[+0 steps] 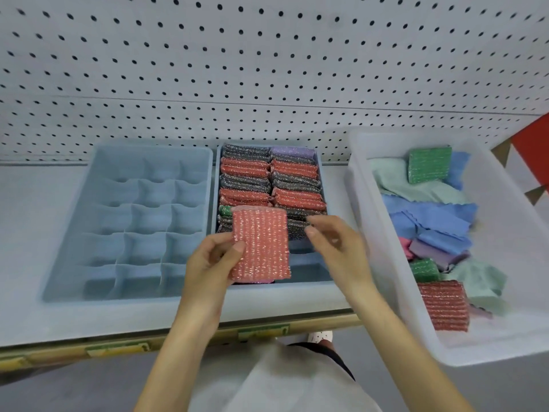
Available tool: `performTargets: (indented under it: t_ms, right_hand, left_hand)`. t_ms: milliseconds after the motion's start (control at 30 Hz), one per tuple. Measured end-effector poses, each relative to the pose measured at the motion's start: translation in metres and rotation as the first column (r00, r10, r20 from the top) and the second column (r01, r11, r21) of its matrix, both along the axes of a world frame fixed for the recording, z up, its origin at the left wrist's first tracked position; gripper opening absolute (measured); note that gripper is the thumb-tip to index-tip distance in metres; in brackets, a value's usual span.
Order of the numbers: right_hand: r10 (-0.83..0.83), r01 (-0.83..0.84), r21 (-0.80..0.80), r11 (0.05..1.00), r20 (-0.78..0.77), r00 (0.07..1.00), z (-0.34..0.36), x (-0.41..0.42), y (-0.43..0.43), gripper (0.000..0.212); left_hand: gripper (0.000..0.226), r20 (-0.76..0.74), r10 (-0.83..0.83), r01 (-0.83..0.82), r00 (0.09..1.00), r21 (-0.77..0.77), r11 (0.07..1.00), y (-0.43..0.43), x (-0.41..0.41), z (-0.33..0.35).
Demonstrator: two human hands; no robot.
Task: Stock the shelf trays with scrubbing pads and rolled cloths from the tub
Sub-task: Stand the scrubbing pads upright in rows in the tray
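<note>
Tight left grip (212, 263), slack right grip (335, 248)

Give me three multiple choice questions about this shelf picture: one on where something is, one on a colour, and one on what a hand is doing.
1. Relative to the divided tray and the pad tray, where is the white tub?
A) left of both
B) between them
C) right of both

2. What colour is the pad in the left hand?
A) red
B) green
C) purple

3. What is the right hand doing?
A) gripping a cloth
B) holding nothing, beside the pad
C) reaching into the tub

Answers:
1 C: the tub stands on the far right, past the pad tray.
2 A: the held pad is red with shiny flecks.
3 B: its fingers stop short of the pad's edge, with nothing in them.
</note>
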State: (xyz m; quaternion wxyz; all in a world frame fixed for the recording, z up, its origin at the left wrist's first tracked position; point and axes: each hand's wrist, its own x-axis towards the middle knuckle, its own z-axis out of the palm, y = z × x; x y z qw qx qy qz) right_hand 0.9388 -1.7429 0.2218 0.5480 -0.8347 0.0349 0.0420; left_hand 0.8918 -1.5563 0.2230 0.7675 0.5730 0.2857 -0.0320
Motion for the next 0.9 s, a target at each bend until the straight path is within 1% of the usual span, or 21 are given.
performTargets:
  t_ms: [33,67,100,133,167,200,233,267,300,333,367,400,433,500,533,567,600,633,800,900]
  right_hand:
    - [0.045,-0.019,0.173,0.985,-0.149,0.988,0.007,-0.009,0.009,0.015]
    - [0.089,-0.022,0.280,0.960,-0.231,0.969,0.010,-0.016,0.015,0.016]
    - [0.097,-0.021,0.312,0.950,-0.231,0.968,0.011,-0.020,0.018,0.018]
    - [0.075,-0.016,0.298,0.954,-0.190,0.979,0.012,-0.020,0.017,0.021]
    - [0.044,-0.011,0.243,0.970,-0.129,0.991,0.011,-0.017,0.013,0.023]
    - [0.016,-0.006,0.153,0.988,-0.064,0.998,0.009,-0.012,0.007,0.024]
    - [0.006,-0.006,0.037,0.999,-0.003,1.000,0.008,-0.007,-0.001,0.027]
    - [0.022,-0.016,-0.093,0.996,0.061,0.998,0.008,-0.003,-0.008,0.031]
    - [0.071,-0.039,-0.233,0.972,0.133,0.989,0.007,0.001,-0.014,0.033]
    - [0.145,-0.058,-0.379,0.924,0.205,0.968,0.005,0.003,-0.017,0.035]
    - [0.233,-0.067,-0.522,0.850,0.258,0.938,0.003,0.004,-0.018,0.037]
    - [0.323,-0.073,-0.648,0.758,0.275,0.906,0.000,0.004,-0.017,0.041]
    - [0.394,-0.070,-0.740,0.669,0.273,0.878,-0.006,0.004,-0.014,0.047]
    - [0.481,-0.054,-0.848,0.527,0.245,0.842,-0.021,0.006,-0.008,0.062]
    - [0.508,-0.053,-0.878,0.475,0.225,0.831,-0.028,0.008,-0.004,0.067]
    - [0.522,-0.046,-0.898,0.438,0.213,0.826,-0.034,0.010,-0.002,0.069]
    - [0.525,-0.035,-0.908,0.417,0.209,0.825,-0.039,0.013,0.000,0.070]
    - [0.521,-0.030,-0.910,0.413,0.209,0.827,-0.043,0.015,0.000,0.070]
    - [0.515,-0.059,-0.856,0.514,0.252,0.820,-0.044,0.018,-0.001,0.067]
    - [0.537,-0.088,-0.849,0.521,0.245,0.807,-0.046,0.020,-0.004,0.058]
  left_hand:
    - [0.009,0.002,-0.040,0.040,0.999,-0.013,0.999,-0.006,0.001,0.001]
    - [0.009,0.009,-0.081,0.081,0.997,-0.012,0.997,-0.012,0.001,0.001]
    - [0.008,0.023,-0.120,0.120,0.992,0.014,0.993,-0.018,0.002,0.001]
    - [0.007,0.045,-0.160,0.156,0.986,0.077,0.985,-0.022,0.002,0.000]
    - [0.007,0.077,-0.205,0.188,0.976,0.182,0.965,-0.024,0.002,-0.002]
    - [0.007,0.111,-0.257,0.206,0.960,0.338,0.918,-0.023,0.002,-0.004]
    - [0.009,0.134,-0.318,0.202,0.939,0.536,0.820,-0.020,0.001,-0.007]
    - [0.018,0.129,-0.403,0.189,0.906,0.729,0.658,-0.015,0.001,-0.010]
    - [0.031,0.092,-0.488,0.175,0.868,0.864,0.472,-0.009,0.002,-0.016]
    - [0.043,0.031,-0.549,0.171,0.835,0.934,0.313,-0.004,0.003,-0.023]
    - [0.050,-0.040,-0.584,0.193,0.811,0.960,0.202,0.000,0.003,-0.028]
    - [0.054,-0.109,-0.598,0.233,0.794,0.963,0.133,0.002,0.004,-0.034]
    - [0.057,-0.170,-0.604,0.276,0.779,0.957,0.087,0.003,0.005,-0.040]
    - [0.061,-0.265,-0.599,0.322,0.756,0.947,-0.013,0.002,0.003,-0.051]
    - [0.061,-0.292,-0.595,0.325,0.749,0.944,-0.055,0.002,0.003,-0.054]
    - [0.062,-0.304,-0.594,0.329,0.745,0.942,-0.069,0.002,0.003,-0.056]
    - [0.062,-0.302,-0.595,0.333,0.745,0.941,-0.061,0.001,0.003,-0.057]
    - [0.062,-0.296,-0.595,0.334,0.747,0.941,-0.049,0.001,0.004,-0.057]
    - [0.063,-0.297,-0.590,0.319,0.751,0.945,-0.069,0.000,0.004,-0.058]
    - [0.061,-0.267,-0.588,0.306,0.763,0.951,-0.035,0.000,0.005,-0.060]
